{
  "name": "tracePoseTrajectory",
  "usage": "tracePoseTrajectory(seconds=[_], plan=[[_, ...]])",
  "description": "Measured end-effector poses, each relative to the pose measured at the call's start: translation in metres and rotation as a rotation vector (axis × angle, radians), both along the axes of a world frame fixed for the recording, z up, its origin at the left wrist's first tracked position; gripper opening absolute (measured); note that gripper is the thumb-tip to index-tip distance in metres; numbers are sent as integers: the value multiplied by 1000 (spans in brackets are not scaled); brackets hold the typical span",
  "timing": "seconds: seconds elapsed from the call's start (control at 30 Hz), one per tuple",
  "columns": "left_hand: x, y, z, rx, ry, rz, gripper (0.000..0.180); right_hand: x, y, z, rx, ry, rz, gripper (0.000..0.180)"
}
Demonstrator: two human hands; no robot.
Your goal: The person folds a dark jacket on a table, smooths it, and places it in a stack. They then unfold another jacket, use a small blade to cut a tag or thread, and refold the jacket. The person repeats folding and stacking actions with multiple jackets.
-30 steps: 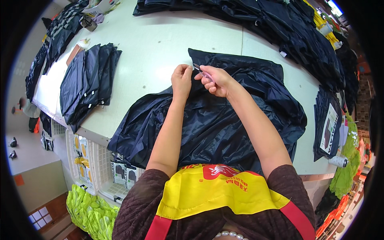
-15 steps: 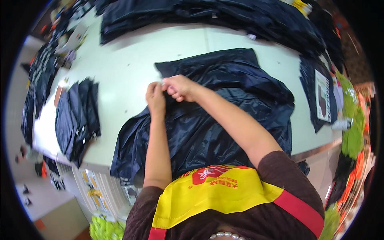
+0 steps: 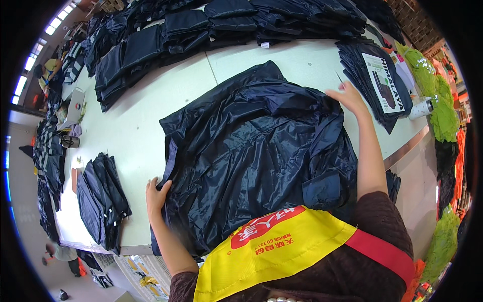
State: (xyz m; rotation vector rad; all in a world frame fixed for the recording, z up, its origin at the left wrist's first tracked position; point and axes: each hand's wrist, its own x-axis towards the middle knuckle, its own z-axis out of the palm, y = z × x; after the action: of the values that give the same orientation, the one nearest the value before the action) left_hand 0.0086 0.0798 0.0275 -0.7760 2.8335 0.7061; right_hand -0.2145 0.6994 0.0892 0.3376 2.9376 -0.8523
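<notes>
A shiny dark navy garment [image 3: 241, 146], rumpled and spread out, covers the table in front of me. At its left edge is my left hand [image 3: 157, 199], with thumb and fingers apart and the thumb against the cloth. My right hand [image 3: 351, 99] is raised by the garment's upper right edge, its fingers curled. From those fingers a thin dark pointed tool [image 3: 339, 76] sticks out; its grip is hidden in the hand, so I cannot tell its kind. A flat squarish patch of the same dark cloth [image 3: 322, 190] shows at the garment's lower right.
Folded dark garments [image 3: 186, 30] line the table's far side in a long row. A bundle of dark cloth pieces [image 3: 103, 196] lies at the left. On the right are a dark stack with a white printed bag [image 3: 385, 83], a thread cone [image 3: 421, 108] and lime-green cloth [image 3: 435, 85].
My hands, together at the garment's upper left before, are now far apart: the left nearer me, the right out to the right. The garment lies wider, its top turned leftward. The view has shifted.
</notes>
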Motion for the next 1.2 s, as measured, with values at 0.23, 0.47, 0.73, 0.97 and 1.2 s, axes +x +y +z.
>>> tracePoseTrajectory(seconds=[0.23, 0.47, 0.73, 0.97, 1.2], plan=[[18, 48, -5, 516, 142, 5, 53, 95, -42, -90, -162, 159, -1, 71], [83, 70, 39, 923, 357, 283, 45, 158, -37, 0, -846, 195, -87, 42], [180, 54, 187, 576, 843, 390, 50, 199, 99, 145, -941, 565, -46, 49], [-42, 49, 272, -445, 1266, -25, 63, -78, 30, 297, -36, 983, 277, 57], [-97, -13, 133, -121, 456, -20, 49, -13, -88, 160, 39, 868, 397, 44]])
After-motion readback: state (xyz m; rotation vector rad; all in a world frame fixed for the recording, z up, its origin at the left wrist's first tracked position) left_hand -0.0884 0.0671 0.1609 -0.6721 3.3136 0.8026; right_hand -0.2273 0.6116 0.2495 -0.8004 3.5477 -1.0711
